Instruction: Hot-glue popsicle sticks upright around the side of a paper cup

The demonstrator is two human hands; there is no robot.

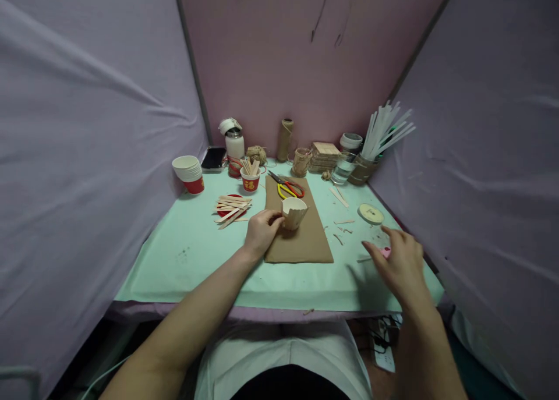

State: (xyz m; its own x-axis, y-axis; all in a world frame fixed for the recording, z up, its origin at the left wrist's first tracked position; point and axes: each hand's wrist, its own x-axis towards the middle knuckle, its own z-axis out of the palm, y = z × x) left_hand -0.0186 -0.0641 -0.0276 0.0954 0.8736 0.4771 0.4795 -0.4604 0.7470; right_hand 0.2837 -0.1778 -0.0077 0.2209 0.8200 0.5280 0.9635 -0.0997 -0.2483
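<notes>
"Stick-clad cup [294, 215] first: where is it?"

"At the fingertips of the left grip [262, 232], which is closed narrow on its left side, holding it. I can't tell if its base rests or is slightly lifted."

"Now go from the biggest down. What carries everything?"

"A mint-green counter [161, 263] under both grips. Next comes the cardboard sheet [301, 251], beneath the cup and just right of the left grip."

"And the stack of paper cups [187, 176]?"

"Well beyond the left grip and to its left. I'd count those as untouched."

"How far along is the held one?"

"Partly or wholly covered: pale strips stand side by side on the wall I can see, their tops uneven. The far side and the part behind the fingers are hidden, so I can't say whether the ring closes."

"Is there material left over?"

"Plenty. The red paper cup [250, 183], beyond the left grip, holds upright sticks, and a loose pile of sticks [233, 206] lies nearer, to that grip's left."

"What about the right grip [402, 257]?"

"Spread wide, with nothing visibly held. A small pink item [385, 252] shows just behind it; contact is unclear."

"Smallest of all?"

"Thin scraps [338, 239] between the two grips. I'd judge some trimming is done, though the uneven tops look unfinished to me."
</notes>
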